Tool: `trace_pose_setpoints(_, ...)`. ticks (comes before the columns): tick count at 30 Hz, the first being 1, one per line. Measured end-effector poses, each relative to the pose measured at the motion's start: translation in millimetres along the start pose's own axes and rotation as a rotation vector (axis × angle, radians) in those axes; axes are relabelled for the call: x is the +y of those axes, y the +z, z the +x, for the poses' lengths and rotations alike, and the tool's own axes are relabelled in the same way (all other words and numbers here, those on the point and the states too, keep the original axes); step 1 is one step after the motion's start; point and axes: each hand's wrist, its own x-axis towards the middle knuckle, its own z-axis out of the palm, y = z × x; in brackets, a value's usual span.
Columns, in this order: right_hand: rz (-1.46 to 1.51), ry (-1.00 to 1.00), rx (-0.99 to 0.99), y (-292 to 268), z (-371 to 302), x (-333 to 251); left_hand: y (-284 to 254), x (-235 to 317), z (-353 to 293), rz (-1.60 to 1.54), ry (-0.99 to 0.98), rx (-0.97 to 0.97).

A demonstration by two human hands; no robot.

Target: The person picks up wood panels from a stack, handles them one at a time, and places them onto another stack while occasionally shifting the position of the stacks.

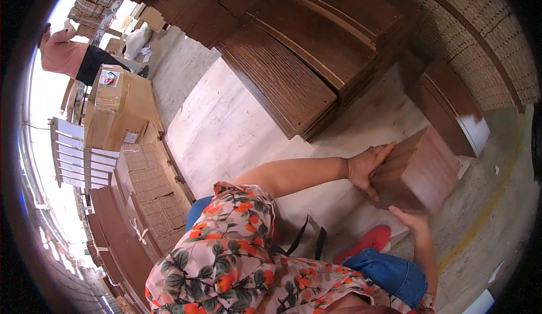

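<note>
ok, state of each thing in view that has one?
left hand: gripping the brown block
right hand: gripping its near edge
brown block: held between both hands
dark boards: stacked flat
cardboard box: closed, taped
boards at left: stacked, white tie on them

This looks like a furniture workshop or its storeroom: tall stacks of dark brown wooden boards [276,82] fill the far middle, a taped cardboard carton [127,108] stands at far left, and a yellow line [480,229] marks the grey concrete floor [183,60] at right.
</note>
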Motion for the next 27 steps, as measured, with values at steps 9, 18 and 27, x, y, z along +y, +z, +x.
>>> trace_pose_setpoints(9,1.077,0.070,0.013,-28.0,-49.4,-54.2,-81.9,109.1,34.6,-0.580,-0.736,-0.269)
trace_pose_setpoints(18,1.054,-0.125,-0.113,21.9,-65.3,-256.0,-257.0,163.4,6.8,-0.774,-0.761,-0.288)
trace_pose_setpoints(27,1.300,-0.102,-0.089,108.4,2.6,-303.1,-336.1,125.0,-16.6,-0.677,-0.947,-0.371)
